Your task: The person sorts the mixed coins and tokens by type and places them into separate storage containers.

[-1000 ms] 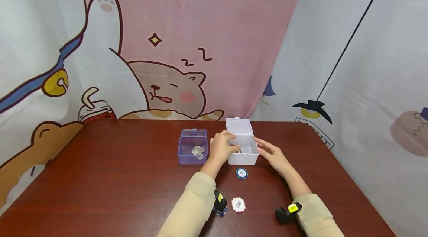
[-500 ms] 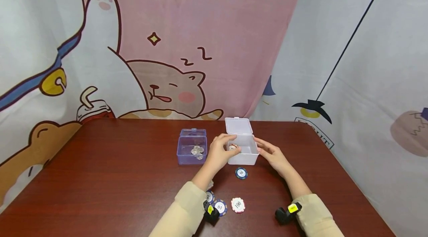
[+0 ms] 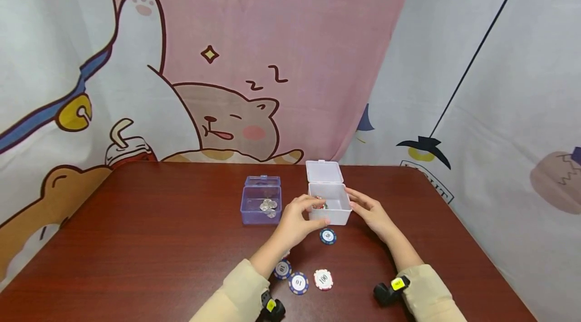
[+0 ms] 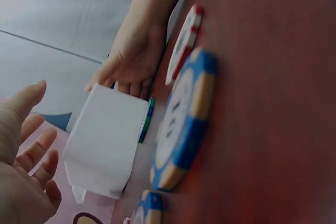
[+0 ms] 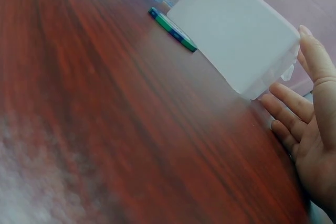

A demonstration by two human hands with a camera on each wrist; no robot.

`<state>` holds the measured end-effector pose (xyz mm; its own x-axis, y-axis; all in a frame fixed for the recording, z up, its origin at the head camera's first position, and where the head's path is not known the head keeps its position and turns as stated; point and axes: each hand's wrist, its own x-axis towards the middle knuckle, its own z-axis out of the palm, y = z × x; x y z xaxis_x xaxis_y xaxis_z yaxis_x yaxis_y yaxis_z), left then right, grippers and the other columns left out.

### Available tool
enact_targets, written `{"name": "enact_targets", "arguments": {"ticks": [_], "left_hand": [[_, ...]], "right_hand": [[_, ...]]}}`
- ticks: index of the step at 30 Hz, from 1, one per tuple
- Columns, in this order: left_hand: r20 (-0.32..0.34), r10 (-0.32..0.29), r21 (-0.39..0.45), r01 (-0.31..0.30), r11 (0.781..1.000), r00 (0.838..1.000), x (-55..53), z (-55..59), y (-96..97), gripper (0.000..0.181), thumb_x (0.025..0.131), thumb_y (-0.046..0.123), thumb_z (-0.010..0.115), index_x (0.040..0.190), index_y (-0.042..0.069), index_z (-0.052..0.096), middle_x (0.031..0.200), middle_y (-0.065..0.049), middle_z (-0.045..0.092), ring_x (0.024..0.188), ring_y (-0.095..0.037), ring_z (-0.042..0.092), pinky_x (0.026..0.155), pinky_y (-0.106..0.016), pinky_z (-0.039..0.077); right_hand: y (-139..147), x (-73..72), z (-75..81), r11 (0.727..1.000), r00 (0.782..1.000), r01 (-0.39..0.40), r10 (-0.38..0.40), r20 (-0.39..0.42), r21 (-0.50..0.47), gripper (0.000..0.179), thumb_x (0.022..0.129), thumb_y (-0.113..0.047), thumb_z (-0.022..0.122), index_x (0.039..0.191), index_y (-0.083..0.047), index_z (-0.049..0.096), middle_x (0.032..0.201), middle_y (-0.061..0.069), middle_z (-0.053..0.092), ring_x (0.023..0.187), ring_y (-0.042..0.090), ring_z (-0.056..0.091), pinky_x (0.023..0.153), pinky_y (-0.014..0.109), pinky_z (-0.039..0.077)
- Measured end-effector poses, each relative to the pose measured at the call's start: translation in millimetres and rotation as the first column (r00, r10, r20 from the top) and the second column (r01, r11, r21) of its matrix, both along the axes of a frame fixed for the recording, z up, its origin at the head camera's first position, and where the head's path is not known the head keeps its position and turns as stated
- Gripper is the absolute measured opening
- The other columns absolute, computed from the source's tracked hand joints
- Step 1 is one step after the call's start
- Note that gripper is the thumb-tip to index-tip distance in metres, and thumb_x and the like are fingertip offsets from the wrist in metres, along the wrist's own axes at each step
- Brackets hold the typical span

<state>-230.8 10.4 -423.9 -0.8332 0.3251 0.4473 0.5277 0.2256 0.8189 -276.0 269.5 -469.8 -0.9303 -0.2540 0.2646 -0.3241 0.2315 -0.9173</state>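
My left hand [image 3: 295, 223] hovers at the near left of the white plastic box [image 3: 338, 217], thumb and fingers spread apart with nothing between them. At the box's right side, my right hand [image 3: 371, 215] rests its extended fingers and thumb; in the right wrist view the thumb [image 5: 314, 51] reaches the corner. Poker chips [image 3: 320, 205] lie at the left inside the box, partly hidden by the left fingers. Just in front of it lies a blue-green chip [image 3: 328, 236].
Closer to me are a white 100 chip [image 3: 323, 279] and two blue 10 chips, one [image 3: 298, 283] beside the other [image 3: 283, 269]. Another chip [image 3: 286, 254] is mostly covered by the left wrist. A lidded purple box [image 3: 249, 217] with silver coins [image 3: 269, 206] stands left.
My left hand has drawn back from over the white box toward me, its thumb and fingers spreading; an orange-edged chip visible between them earlier has gone from there. The right hand stayed put.
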Motion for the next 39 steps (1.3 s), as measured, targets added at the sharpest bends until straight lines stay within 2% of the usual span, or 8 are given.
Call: {"name": "enact_targets", "arguments": {"ticks": [5,10,15,21,32,39], "left_hand": [[-0.025,-0.058,-0.082,0.056,0.995,0.998,11.5,-4.1,-2.1,0.045,0.074,0.018,0.084,0.115,0.006,0.070,0.109,0.002,0.065,0.090,-0.027,0.057,0.077,-0.035,0.048],[-0.035,-0.138,-0.142,0.131,0.981,0.990,20.6,-10.2,-4.3,0.046,0.073,0.020,0.085,0.114,0.007,0.070,0.105,-0.001,0.066,0.090,-0.022,0.057,0.078,-0.030,0.047],[-0.028,-0.206,-0.201,0.197,0.960,0.978,27.8,-15.2,-7.3,0.044,0.072,0.021,0.086,0.111,0.007,0.072,0.100,-0.002,0.067,0.085,-0.021,0.057,0.076,-0.025,0.046],[0.013,-0.280,-0.258,0.274,0.927,0.960,35.3,-18.9,-12.4,0.043,0.071,0.021,0.086,0.109,0.006,0.072,0.097,-0.001,0.066,0.085,-0.015,0.057,0.075,-0.024,0.046],[0.052,-0.345,-0.374,0.338,0.864,0.937,48.9,-22.9,-19.9,0.040,0.068,0.023,0.088,0.105,0.013,0.075,0.093,0.012,0.064,0.082,-0.001,0.053,0.075,-0.017,0.042],[0.046,-0.360,-0.414,0.346,0.842,0.932,50.2,-27.3,-22.0,0.043,0.065,0.025,0.090,0.104,0.016,0.075,0.093,0.015,0.063,0.082,0.002,0.050,0.075,-0.015,0.040]], "right_hand": [[-1,0.1,1.3,1.000,1.000,-0.010,0.009,-0.006,-0.013,0.045,0.097,-0.010,0.056,0.140,0.000,0.047,0.134,0.025,0.051,0.116,0.021,0.053,0.088,0.022,0.045],[0,0.0,0.9,1.000,1.000,-0.014,0.014,-0.006,-0.013,0.044,0.097,-0.008,0.055,0.140,0.000,0.046,0.134,0.025,0.050,0.120,0.032,0.050,0.089,0.022,0.044],[0,0.2,0.0,1.000,1.000,-0.014,0.014,-0.004,-0.015,0.044,0.098,-0.009,0.054,0.140,0.000,0.046,0.134,0.025,0.050,0.122,0.038,0.047,0.089,0.021,0.044],[0,0.6,0.0,1.000,1.000,-0.005,0.005,0.004,-0.009,0.044,0.098,-0.009,0.055,0.140,-0.001,0.046,0.134,0.024,0.050,0.121,0.036,0.047,0.089,0.021,0.044],[-1,0.9,1.4,1.000,1.000,0.021,-0.021,0.012,0.015,0.045,0.097,-0.013,0.056,0.140,-0.002,0.048,0.134,0.023,0.051,0.121,0.029,0.049,0.089,0.022,0.044],[-1,0.5,0.7,0.999,1.000,0.026,-0.026,0.011,0.021,0.044,0.098,-0.012,0.056,0.140,-0.003,0.047,0.134,0.023,0.051,0.121,0.030,0.049,0.089,0.021,0.043]]}}
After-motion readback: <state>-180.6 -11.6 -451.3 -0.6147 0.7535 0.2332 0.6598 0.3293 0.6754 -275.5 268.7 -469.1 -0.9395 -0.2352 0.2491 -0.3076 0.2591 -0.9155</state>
